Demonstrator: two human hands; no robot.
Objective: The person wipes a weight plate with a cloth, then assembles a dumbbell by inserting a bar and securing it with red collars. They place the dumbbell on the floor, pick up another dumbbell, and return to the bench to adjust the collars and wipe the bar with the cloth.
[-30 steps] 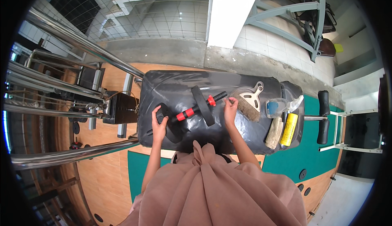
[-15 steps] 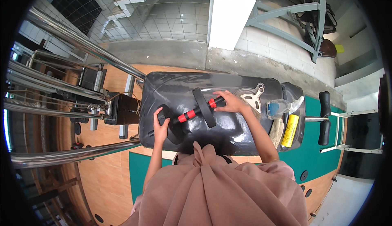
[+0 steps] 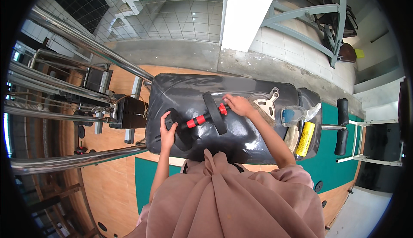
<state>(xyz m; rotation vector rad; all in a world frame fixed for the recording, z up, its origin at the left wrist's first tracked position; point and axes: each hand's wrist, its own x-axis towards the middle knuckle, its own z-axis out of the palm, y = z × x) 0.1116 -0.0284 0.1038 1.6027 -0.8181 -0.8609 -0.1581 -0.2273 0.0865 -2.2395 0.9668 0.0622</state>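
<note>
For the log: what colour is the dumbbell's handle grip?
Red, with a black band, on the dumbbell; head view.

Red-handled black dumbbell (image 3: 198,119) lies on padded bench (image 3: 258,139).

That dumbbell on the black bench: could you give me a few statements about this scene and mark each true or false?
1. The dumbbell has a red handle. True.
2. The left hand rests on a black weight plate. True.
3. The right hand holds the yellow can. False: it is at the dumbbell's far end; the can lies apart.
4. The bench is green. False: it is black; the floor mat is green.
</note>
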